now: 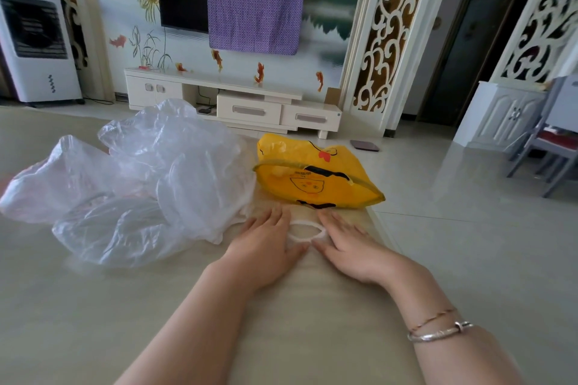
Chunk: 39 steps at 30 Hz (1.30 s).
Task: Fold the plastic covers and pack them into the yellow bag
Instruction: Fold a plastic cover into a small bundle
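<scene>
Two bare forearms are seen reaching forward from the bottom edge over the beige worktop (93, 306), the right one ringed at the wrist by a silver bangle (439, 333) and a thin chain. Between the two hands a small plastic cover (306, 230) is laid flat on the worktop, its white elastic rim showing as an oval loop in the gap between them. The left hand (266, 244) is set palm down on the cover's left side, fingers straight and close together, pointing away from the camera. The right hand (350, 247) is placed likewise on the cover's right side, fingers extended and slightly spread. The thumbs are angled inward and nearly meet below the loop. Neither grip is closed round anything; both are held flat and open, pressed on the thin film.

Just beyond the fingertips, the yellow bag (316, 173) is found lying on its side near the worktop's far right edge, a cartoon face printed on it and its green-edged mouth turned toward the hands. To the left of the hands, a loose pile of clear plastic covers (140, 184) is heaped on the worktop, touching the left hand's outer side.

Farther off, a white TV cabinet (234, 103) is stood against the painted wall, with a purple cloth (255, 0) hung over the dark screen above it. A white air cooler (37, 44) is seen at far left.
</scene>
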Available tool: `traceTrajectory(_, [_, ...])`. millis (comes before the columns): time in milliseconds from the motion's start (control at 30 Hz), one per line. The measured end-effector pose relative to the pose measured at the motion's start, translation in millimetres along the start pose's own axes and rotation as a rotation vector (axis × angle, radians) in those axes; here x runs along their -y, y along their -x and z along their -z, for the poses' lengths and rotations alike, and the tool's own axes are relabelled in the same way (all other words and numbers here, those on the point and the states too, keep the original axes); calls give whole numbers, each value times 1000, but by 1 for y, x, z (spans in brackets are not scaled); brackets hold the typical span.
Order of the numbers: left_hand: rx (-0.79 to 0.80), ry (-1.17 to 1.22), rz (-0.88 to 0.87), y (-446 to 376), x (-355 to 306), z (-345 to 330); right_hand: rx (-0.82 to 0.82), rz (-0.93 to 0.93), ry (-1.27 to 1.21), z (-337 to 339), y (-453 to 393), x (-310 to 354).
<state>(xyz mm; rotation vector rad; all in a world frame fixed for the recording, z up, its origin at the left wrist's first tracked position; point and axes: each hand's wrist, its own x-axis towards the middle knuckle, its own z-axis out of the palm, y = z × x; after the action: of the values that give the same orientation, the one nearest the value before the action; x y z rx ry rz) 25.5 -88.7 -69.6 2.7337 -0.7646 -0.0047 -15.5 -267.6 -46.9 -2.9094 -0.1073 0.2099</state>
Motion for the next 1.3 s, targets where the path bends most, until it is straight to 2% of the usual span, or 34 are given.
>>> traceTrajectory(100, [16, 4, 5, 8, 3, 1, -29, 4, -5, -1, 9, -6])
traceTrajectory(200, [-20, 3, -8, 18, 5, 5, -129, -5, -155, -5, 13, -8])
traceTrajectory(333, [-175, 253, -100, 19, 2, 10, -301, 83, -365, -6, 21, -5])
traceTrajectory(467, [-293, 373, -128, 17, 5, 12, -339, 146, -314, -3, 27, -1])
traceTrajectory(667, [-239, 414, -67, 16, 7, 12, -360, 207, -265, -6, 24, -8])
traceTrajectory(833, [-176, 362, -64, 15, 9, 15, -511, 136, -301, -8, 14, -10])
traceTrajectory(967, [-309, 359, -86, 11, 12, 12, -547, 105, -372, -10, 9, -14])
traceTrajectory(1067, [-395, 437, -4, 8, 12, 12, -553, 54, -450, -9, 8, -15])
traceTrajectory(1167, [-414, 525, 82, 4, 12, 11, -576, -16, -514, -7, 3, -14])
traceTrajectory(1300, [-445, 476, 184, 2, 11, 8, -565, -131, -468, -10, -9, -8])
